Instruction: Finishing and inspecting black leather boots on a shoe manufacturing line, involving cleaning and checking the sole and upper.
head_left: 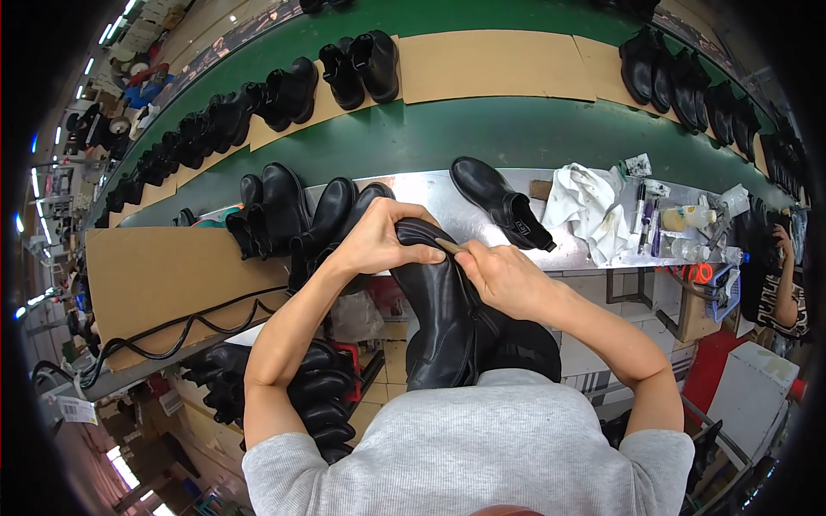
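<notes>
A black leather boot (433,314) is held in front of me, its sole end toward the bench and its shaft toward my lap. My left hand (379,239) is closed around the boot's far end, with the thumb pressed on the leather. In my right hand (508,273) is a small tan pointed stick (449,247), pinched between the fingers. Its tip meets the boot near my left thumb; I cannot make out its exact kind. Just beyond my hands, another black ankle boot (499,199) lies on its side on the metal bench top (413,191).
Several black boots (280,202) stand at the bench's left, beside a cardboard sheet (172,275) and a coiled black cable (185,325). A white cloth (589,206) and bottles (687,217) lie rightward. Boots line cardboard on the green conveyor (516,129). A co-worker's arm (785,279) shows far right.
</notes>
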The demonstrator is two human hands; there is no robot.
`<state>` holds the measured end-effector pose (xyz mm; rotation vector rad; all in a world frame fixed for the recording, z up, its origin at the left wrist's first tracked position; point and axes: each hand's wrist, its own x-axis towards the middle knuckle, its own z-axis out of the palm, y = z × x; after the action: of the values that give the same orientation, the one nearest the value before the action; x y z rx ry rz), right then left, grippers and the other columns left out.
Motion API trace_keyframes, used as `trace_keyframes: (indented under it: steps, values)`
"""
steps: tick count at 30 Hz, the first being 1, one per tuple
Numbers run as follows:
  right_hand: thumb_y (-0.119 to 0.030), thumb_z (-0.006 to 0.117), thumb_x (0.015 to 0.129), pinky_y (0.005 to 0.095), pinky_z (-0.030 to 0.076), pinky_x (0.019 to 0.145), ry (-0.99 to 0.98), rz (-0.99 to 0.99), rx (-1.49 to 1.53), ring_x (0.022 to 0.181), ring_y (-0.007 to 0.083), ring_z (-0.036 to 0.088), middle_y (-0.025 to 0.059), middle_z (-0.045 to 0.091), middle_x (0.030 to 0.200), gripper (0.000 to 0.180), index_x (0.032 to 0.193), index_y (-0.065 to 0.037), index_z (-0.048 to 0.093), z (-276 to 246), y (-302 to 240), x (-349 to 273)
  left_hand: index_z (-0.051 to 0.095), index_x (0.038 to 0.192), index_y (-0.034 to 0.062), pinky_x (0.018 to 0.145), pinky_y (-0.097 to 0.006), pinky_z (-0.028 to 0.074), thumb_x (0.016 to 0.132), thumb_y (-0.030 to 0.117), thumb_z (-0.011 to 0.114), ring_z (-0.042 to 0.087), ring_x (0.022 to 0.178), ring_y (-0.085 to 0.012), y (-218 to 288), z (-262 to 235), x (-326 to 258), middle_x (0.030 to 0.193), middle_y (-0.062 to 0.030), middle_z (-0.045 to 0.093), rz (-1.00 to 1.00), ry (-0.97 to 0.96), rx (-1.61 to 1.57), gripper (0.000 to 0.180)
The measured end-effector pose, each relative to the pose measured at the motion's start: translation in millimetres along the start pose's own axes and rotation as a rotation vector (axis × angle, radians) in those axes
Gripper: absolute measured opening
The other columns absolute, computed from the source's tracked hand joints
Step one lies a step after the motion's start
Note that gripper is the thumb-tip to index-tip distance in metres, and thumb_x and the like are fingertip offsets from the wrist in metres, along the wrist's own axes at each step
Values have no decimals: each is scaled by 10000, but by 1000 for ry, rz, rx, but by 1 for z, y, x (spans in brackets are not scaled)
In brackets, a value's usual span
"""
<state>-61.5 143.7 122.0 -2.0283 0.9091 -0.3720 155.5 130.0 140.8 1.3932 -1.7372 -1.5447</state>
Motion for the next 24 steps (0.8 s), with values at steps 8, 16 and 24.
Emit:
trace_keyframes:
  steps: [8,16,24]
  values:
    - [-234,410,959,447,453,511,-91,-18,-51,565,409,584,239,549,572,338,864,66,533,-8,4,8,671,846,-30,662,-249,467,637,123,787,601,668,-115,-4,-3,-2,724,-76,667,-15,1,17,284]
    - [-232,411,958,459,457,540,-7,14,154,590,415,587,230,564,593,306,1037,34,539,3,9,-5,671,841,-25,675,-242,464,654,112,783,594,679,-99,2,-3,-4,717,-63,663,-4,-3,-15,257]
    - [-228,416,962,423,458,550,-131,86,38,596,372,598,217,574,629,315,1127,13,532,3,9,-2,670,853,-28,674,-236,467,651,82,774,589,677,-93,-6,-4,-5,729,-58,664,-32,5,-56,252]
